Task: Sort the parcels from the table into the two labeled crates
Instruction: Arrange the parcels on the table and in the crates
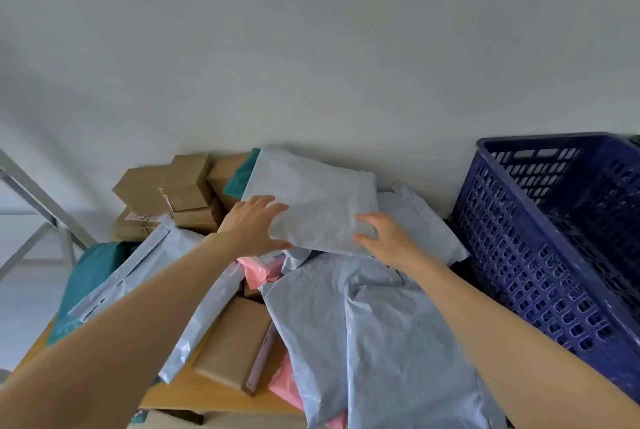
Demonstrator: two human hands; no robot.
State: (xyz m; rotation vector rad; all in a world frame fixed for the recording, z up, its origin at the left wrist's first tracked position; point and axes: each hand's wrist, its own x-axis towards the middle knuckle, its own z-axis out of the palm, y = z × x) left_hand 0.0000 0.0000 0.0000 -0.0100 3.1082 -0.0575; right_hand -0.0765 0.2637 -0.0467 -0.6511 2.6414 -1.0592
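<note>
A pale grey poly-mailer parcel (311,200) lies tilted on top of the pile, near the wall. My left hand (252,224) grips its near left corner, fingers on top and thumb underneath. My right hand (384,238) holds its near right corner, thumb and fingers curled round the edge. A dark blue slatted plastic crate (540,255) stands on the right of the table, and its inside looks empty. No label shows on the crate, and a second crate is not in view.
The wooden table (194,390) is heaped with parcels: brown cardboard boxes (173,193) at the back left, a large grey mailer (374,335) in front, teal (90,283) and pink (258,271) mailers, a flat brown box (232,345). A metal frame (38,207) stands at far left.
</note>
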